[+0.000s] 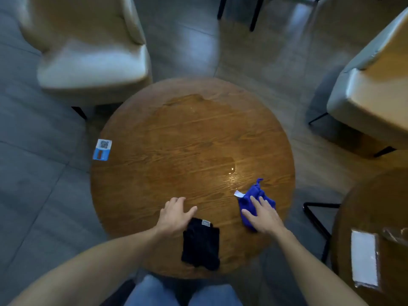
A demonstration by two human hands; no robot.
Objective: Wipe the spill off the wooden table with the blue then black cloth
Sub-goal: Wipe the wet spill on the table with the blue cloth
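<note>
Starting blue-cloth step: our right hand [263, 214] flat on crumpled blue cloth [254, 200], ungripped; left hand [175, 214] spread, empty, beside folded black cloth [201, 245]. Next: push toward clear puddle [194, 133] on round wooden table [132, 195].

Bare forearms with no sleeves showing, and light blue jeans [183, 292] over both knees.

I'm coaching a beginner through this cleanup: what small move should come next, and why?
Probably close the right hand on the blue cloth and slide it forward into the spill. That hand already lies flat on the bunched cloth, blue goes first, and the wet patch sits just beyond it. The black cloth lies untouched beside the left hand.
</note>
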